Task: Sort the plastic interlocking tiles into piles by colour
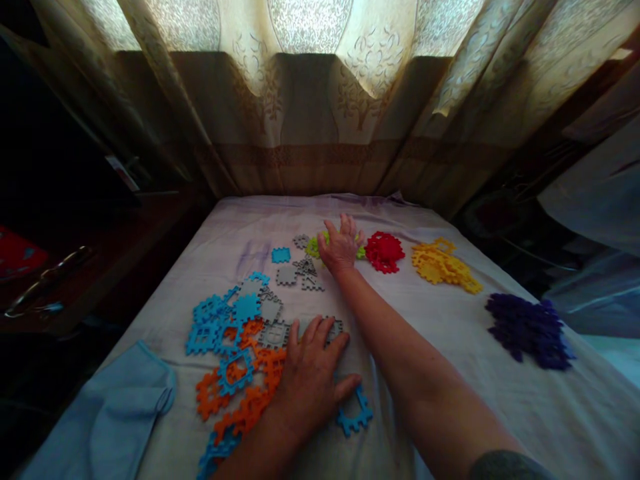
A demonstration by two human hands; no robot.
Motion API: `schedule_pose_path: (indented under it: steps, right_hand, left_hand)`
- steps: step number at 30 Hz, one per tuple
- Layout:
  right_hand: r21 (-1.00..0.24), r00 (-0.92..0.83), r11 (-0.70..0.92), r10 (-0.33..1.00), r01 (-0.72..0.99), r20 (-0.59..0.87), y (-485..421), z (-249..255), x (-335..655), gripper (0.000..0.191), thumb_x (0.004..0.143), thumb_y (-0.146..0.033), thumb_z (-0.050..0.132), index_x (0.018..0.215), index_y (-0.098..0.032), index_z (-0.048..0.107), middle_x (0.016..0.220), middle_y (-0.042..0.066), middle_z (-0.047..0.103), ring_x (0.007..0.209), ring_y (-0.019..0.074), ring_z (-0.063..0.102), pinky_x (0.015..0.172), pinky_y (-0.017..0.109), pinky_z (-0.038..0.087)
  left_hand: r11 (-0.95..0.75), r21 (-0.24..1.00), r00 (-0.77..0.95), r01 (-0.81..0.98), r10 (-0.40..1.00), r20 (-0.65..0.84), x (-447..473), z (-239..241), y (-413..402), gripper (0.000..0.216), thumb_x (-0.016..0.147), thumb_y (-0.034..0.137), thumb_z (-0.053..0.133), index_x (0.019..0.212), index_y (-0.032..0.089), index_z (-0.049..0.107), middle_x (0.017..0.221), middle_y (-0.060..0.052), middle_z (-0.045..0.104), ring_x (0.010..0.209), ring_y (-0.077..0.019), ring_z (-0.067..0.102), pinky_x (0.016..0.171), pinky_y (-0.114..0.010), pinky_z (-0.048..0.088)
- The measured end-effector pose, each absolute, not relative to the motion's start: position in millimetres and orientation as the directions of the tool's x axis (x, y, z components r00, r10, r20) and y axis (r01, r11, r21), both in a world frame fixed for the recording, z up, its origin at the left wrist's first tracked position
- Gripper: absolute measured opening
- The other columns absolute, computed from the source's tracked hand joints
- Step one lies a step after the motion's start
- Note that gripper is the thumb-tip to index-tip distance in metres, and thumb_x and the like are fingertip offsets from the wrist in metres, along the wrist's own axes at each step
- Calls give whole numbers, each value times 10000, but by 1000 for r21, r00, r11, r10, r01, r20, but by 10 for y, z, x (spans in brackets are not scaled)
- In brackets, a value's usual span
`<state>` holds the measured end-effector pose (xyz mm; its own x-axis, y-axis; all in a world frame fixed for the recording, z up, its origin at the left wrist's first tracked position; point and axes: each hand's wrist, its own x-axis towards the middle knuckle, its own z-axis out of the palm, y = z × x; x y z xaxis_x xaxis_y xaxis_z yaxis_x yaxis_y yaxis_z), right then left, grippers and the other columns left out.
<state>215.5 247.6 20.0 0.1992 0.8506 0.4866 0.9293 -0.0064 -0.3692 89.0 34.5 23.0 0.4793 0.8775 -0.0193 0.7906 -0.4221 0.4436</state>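
Observation:
Flat foam puzzle tiles lie sorted by colour on a pale sheet. My right hand (341,245) reaches far forward and rests on the small green tile pile (314,247), fingers curled over it. Beside it lie the red pile (384,252) and the yellow pile (443,265). My left hand (311,377) lies flat with fingers spread on grey tiles (274,331) at the edge of a mixed heap of blue tiles (216,320) and orange tiles (250,400). A single blue tile (356,413) sits by my left thumb.
A purple tile pile (530,330) lies at the right of the sheet (450,373). More grey tiles (299,270) are scattered mid-sheet. A light blue cloth (110,413) lies at the front left. Curtains (320,120) hang behind; dark furniture (75,267) flanks the left.

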Motion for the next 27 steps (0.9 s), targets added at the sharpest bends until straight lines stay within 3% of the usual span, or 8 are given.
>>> schedule_pose_path:
  steps: [4,9,18,23,27]
  right_hand:
    - [-153,-200,272,907,950,372,2542,328,2022,417,974,-309,430,1351,-239,595,1533,98,468,1504,314,198,1185,615,82]
    - [-63,-425,429,903,901,71,2599,309,1987,418,1010,-342,366,1339,-244,603,1428,64,593,1478,335,279,1181,655,96]
    - [-130,-533,554,830,822,166,2148,107,2004,416,1026,-365,370,1379,-287,576,1470,38,558,1441,276,370,1198,574,145]
    - [-179,-480,522,846,834,231,2045,83,2100,470,1028,-382,372,1467,-256,483,1507,72,516,1436,259,384,1201,531,164]
    - [-141,-403,437,889,888,220,2111,110,2338,411,1029,-368,371,1346,-255,608,1415,61,606,1449,276,353,1198,561,138]
  left_hand:
    - [-424,457,482,782,876,-11,887,235,343,576,846,578,639,1359,328,567,1550,-73,450,1468,-325,333,1215,-666,132]
    - [-437,456,486,776,874,10,882,220,343,556,858,577,624,1353,329,568,1544,-79,457,1458,-328,348,1206,-673,143]
    - [-466,411,490,784,870,53,876,173,334,558,865,557,625,1367,320,567,1534,-83,465,1442,-338,361,1206,-660,180]
    - [-450,409,484,794,875,22,873,196,337,549,874,573,606,1361,322,573,1537,-84,463,1445,-338,360,1201,-666,185]
    - [-454,424,487,784,873,34,877,198,338,543,878,573,602,1362,329,570,1544,-73,457,1453,-331,351,1206,-667,167]
